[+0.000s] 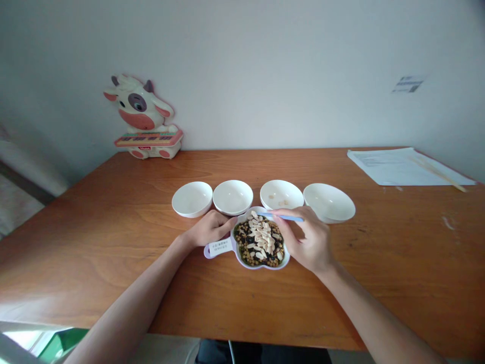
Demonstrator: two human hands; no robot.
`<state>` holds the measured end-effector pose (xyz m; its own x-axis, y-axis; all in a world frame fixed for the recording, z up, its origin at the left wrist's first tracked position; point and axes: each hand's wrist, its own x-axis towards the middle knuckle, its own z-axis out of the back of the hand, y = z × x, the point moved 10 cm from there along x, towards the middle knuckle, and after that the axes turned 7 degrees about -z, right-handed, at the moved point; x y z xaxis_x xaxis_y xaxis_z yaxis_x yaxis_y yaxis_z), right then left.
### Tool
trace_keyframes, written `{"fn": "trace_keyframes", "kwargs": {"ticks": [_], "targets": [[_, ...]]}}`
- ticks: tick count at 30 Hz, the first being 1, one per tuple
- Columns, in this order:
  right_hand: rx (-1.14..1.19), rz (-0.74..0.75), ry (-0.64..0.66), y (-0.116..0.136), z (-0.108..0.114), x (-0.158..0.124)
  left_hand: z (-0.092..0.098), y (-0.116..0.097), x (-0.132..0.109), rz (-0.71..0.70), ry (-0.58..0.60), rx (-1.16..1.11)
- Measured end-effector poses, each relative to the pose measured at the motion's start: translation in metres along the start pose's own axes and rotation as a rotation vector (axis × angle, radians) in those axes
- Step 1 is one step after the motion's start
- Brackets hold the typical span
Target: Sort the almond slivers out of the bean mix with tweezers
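A scalloped white dish with a lilac rim [239,256] and a labelled handle [222,246] stands on the table before me. In it, pale flat seeds or slices [262,235] lie heaped over small tan and dark beans or grains [248,256]. My left hand [212,227] grips the dish's left edge near the handle, fingers curled. Over the dish's right side, my right hand [310,240] pinches a slim light-blue tool [290,218], its tip at the far part of the pale pieces. Whether the tool has two arms, I cannot tell.
Behind the dish stand several white bowls in a row: far left [192,199], middle left [232,197], middle right [281,194] with a few tan pieces inside, and far right [329,203]. A cow toy keyboard [147,119] and papers [401,167] with chopsticks [441,174] lie farther back.
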<state>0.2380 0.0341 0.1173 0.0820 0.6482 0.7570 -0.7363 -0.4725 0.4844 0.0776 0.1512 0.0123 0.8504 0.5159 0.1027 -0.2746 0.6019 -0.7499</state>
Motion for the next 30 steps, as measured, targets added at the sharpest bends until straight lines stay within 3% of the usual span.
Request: {"fn": "trace_keyframes", "kwargs": {"ticks": [5, 12, 16, 22, 26, 30], "targets": [[-0.057, -0.061, -0.196, -0.015, 0.026, 0.001, 0.0, -0.001, 0.0, -0.014, 0.004, -0.007], [-0.038, -0.085, -0.231, -0.018, 0.028, 0.003, 0.0, 0.003, -0.001, 0.005, 0.013, 0.004], [0.041, -0.091, -0.139, -0.014, 0.017, 0.004, 0.0, -0.001, 0.0, -0.015, 0.007, -0.015], [0.137, -0.114, 0.098, -0.002, -0.018, -0.003, 0.001, -0.006, -0.001, -0.039, -0.007, -0.029], [0.08, -0.228, 0.24, -0.006, -0.04, -0.009, 0.003, -0.006, -0.001, -0.03, -0.018, 0.0], [0.025, -0.263, 0.301, -0.011, -0.049, -0.013, 0.002, -0.007, 0.0, -0.04, -0.02, -0.003]]}}
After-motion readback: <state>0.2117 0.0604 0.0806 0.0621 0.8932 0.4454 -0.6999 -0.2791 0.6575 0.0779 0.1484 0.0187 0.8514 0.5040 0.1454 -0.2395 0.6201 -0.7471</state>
